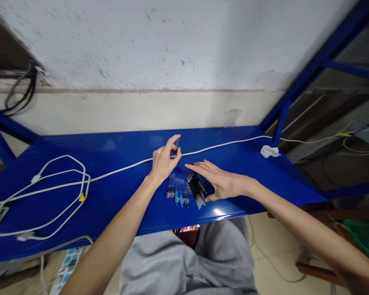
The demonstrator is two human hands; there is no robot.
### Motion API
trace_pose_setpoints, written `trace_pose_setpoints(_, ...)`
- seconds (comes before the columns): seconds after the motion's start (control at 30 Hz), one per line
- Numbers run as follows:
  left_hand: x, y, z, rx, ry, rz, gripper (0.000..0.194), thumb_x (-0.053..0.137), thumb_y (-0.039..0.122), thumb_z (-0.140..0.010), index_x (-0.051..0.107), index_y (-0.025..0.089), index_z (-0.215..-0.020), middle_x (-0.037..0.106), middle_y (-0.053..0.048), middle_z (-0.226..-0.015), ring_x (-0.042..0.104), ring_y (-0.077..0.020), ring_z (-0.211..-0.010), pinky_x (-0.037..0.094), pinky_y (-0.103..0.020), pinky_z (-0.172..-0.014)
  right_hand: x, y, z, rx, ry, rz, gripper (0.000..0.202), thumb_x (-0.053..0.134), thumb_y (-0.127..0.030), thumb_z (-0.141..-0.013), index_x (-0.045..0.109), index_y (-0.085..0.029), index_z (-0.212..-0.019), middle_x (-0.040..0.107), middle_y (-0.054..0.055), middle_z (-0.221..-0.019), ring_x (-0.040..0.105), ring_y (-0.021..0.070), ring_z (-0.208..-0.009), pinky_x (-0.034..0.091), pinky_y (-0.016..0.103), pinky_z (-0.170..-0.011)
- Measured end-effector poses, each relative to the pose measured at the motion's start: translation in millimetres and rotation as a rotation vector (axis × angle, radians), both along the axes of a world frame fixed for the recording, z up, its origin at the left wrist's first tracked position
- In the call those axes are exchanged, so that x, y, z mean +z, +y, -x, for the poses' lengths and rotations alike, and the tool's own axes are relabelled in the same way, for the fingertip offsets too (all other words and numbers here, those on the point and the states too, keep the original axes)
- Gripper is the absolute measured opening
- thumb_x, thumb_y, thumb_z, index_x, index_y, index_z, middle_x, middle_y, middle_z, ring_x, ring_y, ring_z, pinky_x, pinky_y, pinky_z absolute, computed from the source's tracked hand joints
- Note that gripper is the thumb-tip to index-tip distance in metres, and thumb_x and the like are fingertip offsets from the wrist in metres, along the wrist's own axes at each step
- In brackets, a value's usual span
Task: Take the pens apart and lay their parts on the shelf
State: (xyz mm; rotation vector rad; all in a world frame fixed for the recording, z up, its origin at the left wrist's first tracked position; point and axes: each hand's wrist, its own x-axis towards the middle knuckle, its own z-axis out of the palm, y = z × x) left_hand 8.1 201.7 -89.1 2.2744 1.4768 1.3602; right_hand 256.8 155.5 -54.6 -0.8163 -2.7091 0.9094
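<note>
My left hand (165, 159) is raised over the blue table, its thumb and index finger pinching a clear pen barrel (177, 143) that stands roughly upright. My right hand (217, 179) hovers palm down, fingers stretched out and thumb apart, over the right side of the pen parts. Below and between the hands lie several clear pen barrels (180, 186) with black or blue ends. Beside them are small silvery pieces (188, 187), too small to name. A bundle of pen refills (196, 190), dark with yellowish and pale ends, lies next to my right thumb; dark pieces under that hand are partly hidden.
A white cable (126, 168) crosses the blue table (117, 209) behind the parts and loops at the left. Crumpled white tissue (269, 151) lies at the right end. Blue metal posts (283, 119) rise at the sides, and a wall (160, 110) stands behind.
</note>
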Motion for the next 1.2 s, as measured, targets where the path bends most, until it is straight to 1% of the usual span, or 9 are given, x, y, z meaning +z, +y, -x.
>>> trace_pose_setpoints(0.17, -0.6, 3.0, 2.1, -0.096, 0.009, -0.013, 0.04, 0.046, 0.015, -0.1, 0.055, 0.022, -0.138, 0.069, -0.003, -0.103, 0.068, -0.014, -0.089, 0.055, -0.027, -0.083, 24.2, 13.4, -4.9, 0.0, 0.099, -0.039, 0.119, 0.087, -0.038, -0.075, 0.011, -0.034, -0.166, 0.037, 0.012, -0.16, 0.038, 0.0372, -0.145, 0.029, 0.061, -0.122)
trace_pose_setpoints(0.3, 2.5, 1.7, 1.0, -0.16, 0.031, 0.011, 0.04, 0.038, 0.009, -0.1, 0.056, 0.021, -0.134, 0.065, -0.006, -0.108, 0.066, -0.0154, -0.095, 0.054, -0.029, -0.086, 38.5, 44.0, 3.6, -0.147, 0.344, -0.181, 0.111, 0.081, -0.053, -0.08, 0.013, -0.032, -0.165, 0.035, 0.013, -0.162, 0.036, 0.0366, -0.147, 0.029, 0.06, -0.123)
trace_pose_setpoints(0.37, 3.1, -0.5, 0.0, -0.185, 0.052, 0.035, 0.038, 0.039, 0.008, -0.098, 0.057, 0.021, -0.129, 0.066, -0.006, -0.109, 0.066, -0.0155, -0.095, 0.054, -0.029, -0.088, 33.7, 60.8, 15.7, -0.259, 0.465, -0.264, 0.107, 0.077, -0.06, -0.082, 0.014, -0.031, -0.164, 0.035, 0.014, -0.162, 0.036, 0.0372, -0.147, 0.028, 0.063, -0.122)
trace_pose_setpoints(0.47, 1.9, -3.6, -1.0, -0.207, 0.048, 0.07, 0.035, 0.045, 0.012, -0.098, 0.057, 0.022, -0.128, 0.068, -0.005, -0.114, 0.067, -0.0148, -0.093, 0.055, -0.028, -0.087, 14.8, 76.8, 35.2, -0.381, 0.561, -0.363, 0.1, 0.072, -0.064, -0.084, 0.02, -0.031, -0.161, 0.034, 0.014, -0.161, 0.035, 0.0365, -0.147, 0.027, 0.064, -0.122)
trace_pose_setpoints(0.63, 1.5, -5.8, -0.9, -0.259, 0.031, 0.099, 0.023, 0.05, 0.025, -0.102, 0.061, 0.021, -0.122, 0.069, -0.005, -0.106, 0.067, -0.0147, -0.086, 0.055, -0.026, -0.079, -11.4, 74.1, 45.2, -0.477, 0.589, -0.419, 0.081, 0.076, -0.062, -0.081, 0.044, -0.032, -0.149, 0.034, 0.012, -0.155, 0.033, 0.0361, -0.148, 0.028, 0.061, -0.124)
trace_pose_setpoints(0.73, 2.9, -7.1, -1.7, -0.301, 0.067, 0.098, 0.021, 0.048, 0.022, -0.104, 0.064, 0.02, -0.117, 0.068, -0.005, -0.101, 0.066, -0.0157, -0.087, 0.052, -0.027, -0.077, -15.2, 68.6, 41.0, -0.476, 0.558, -0.431, 0.061, 0.076, -0.058, -0.083, 0.057, -0.031, -0.134, 0.031, 0.011, -0.155, 0.034, 0.0363, -0.147, 0.03, 0.061, -0.123)
trace_pose_setpoints(0.8, 2.6, -7.8, -3.1, -0.322, 0.054, 0.101, 0.022, 0.048, 0.02, -0.104, 0.065, 0.02, -0.118, 0.068, -0.005, -0.102, 0.066, -0.0161, -0.089, 0.052, -0.027, -0.077, -15.5, 67.2, 38.9, -0.47, 0.538, -0.442, 0.054, 0.075, -0.057, -0.085, 0.06, -0.03, -0.13, 0.031, 0.01, -0.154, 0.034, 0.0359, -0.147, 0.031, 0.061, -0.123)
trace_pose_setpoints(0.97, -1.7, -7.3, -5.6, -0.328, -0.034, 0.072, 0.022, 0.05, 0.022, -0.105, 0.066, 0.019, -0.119, 0.067, -0.006, -0.1, 0.065, -0.0159, -0.088, 0.051, -0.027, -0.076, -14.4, 67.1, 37.8, -0.499, 0.526, -0.46, 0.054, 0.075, -0.059, -0.085, 0.06, -0.029, -0.127, 0.033, 0.011, -0.152, 0.038, 0.0347, -0.145, 0.035, 0.06, -0.121)
trace_pose_setpoints(1.2, 0.3, -6.2, -3.4, -0.296, -0.002, -0.047, 0.02, 0.05, 0.023, -0.106, 0.065, 0.017, -0.118, 0.066, -0.006, -0.096, 0.064, -0.0154, -0.086, 0.051, -0.027, -0.074, -20.2, 68.4, 35.1, -0.55, 0.539, -0.54, 0.052, 0.077, -0.057, -0.084, 0.061, -0.031, -0.127, 0.029, 0.01, -0.155, 0.038, 0.0369, -0.146, 0.037, 0.061, -0.121)
